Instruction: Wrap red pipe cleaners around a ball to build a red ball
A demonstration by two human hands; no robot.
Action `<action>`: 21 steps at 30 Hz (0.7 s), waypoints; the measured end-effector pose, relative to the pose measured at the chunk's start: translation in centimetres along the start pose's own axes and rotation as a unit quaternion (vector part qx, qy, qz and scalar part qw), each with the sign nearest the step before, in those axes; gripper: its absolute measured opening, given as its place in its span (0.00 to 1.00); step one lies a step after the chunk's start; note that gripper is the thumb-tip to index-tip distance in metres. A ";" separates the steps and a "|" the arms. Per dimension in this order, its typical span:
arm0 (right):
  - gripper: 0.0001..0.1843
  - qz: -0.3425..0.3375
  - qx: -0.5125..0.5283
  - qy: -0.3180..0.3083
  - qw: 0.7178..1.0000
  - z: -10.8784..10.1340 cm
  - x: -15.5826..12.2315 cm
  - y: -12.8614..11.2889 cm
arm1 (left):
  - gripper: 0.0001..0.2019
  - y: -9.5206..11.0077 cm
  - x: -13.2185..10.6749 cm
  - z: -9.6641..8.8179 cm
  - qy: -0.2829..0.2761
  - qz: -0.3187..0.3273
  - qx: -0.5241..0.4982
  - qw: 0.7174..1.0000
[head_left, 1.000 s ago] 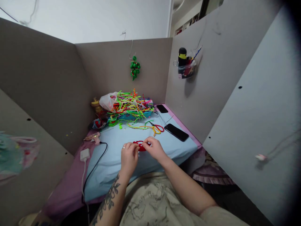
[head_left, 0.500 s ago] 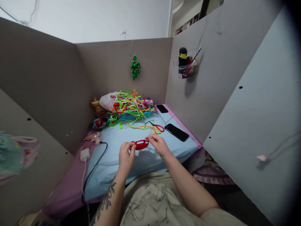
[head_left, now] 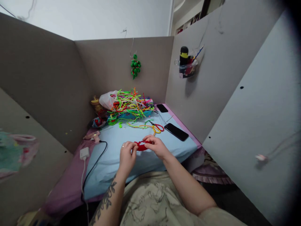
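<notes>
A red piece bent from fuzzy pipe cleaner [head_left: 141, 147] is held up between both hands, over the front of the blue-covered table [head_left: 110, 166]. My left hand [head_left: 127, 153] pinches its left end between thumb and fingers. At its right end my right hand [head_left: 156, 146] is closed, fingertips over the top edge and thumb against the side. The fingers cover both ends of the red piece. Beyond the hands lie scissors [head_left: 158, 127] with red and yellow handles and a few loose pipe cleaner strands [head_left: 138, 126].
A heap of colourful pipe cleaners [head_left: 131, 103] fills a blue basket [head_left: 127, 116] at the back. To the right lie a phone [head_left: 176, 131] and a smaller dark device [head_left: 162, 108]. A pink glue gun [head_left: 95, 137] and white plug [head_left: 84, 153] with cables are left. Grey panels [head_left: 103, 62] enclose the table.
My right hand has moved slightly left and its fingers have come further over the red piece. The gap between my hands is narrower. The left hand stays pinched on its end.
</notes>
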State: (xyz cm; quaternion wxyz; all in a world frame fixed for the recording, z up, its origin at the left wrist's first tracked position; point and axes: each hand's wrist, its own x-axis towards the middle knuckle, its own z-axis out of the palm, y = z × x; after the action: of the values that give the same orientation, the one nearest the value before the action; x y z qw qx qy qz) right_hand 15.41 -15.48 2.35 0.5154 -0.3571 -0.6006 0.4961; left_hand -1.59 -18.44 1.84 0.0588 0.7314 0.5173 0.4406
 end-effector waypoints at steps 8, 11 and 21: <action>0.07 0.006 -0.008 -0.018 1.000 0.1 0.0 0.1 | 0.07 0.2 0.0 -0.2 -0.007 0.021 0.028 0.999; 0.07 0.009 -0.024 -0.017 1.000 0.1 -0.1 0.2 | 0.07 0.3 -0.2 -0.1 -0.006 0.037 0.030 0.999; 0.10 0.067 0.076 0.056 0.993 -0.1 0.3 1.2 | 0.10 -1.2 -0.3 -0.8 0.054 0.020 0.007 0.998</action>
State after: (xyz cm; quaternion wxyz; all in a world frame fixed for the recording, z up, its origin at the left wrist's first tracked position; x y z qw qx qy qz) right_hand 15.36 -14.83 1.33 0.5398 -0.3832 -0.5061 0.5529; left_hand -3.02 -18.45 1.47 0.0175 0.7171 0.5079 0.4769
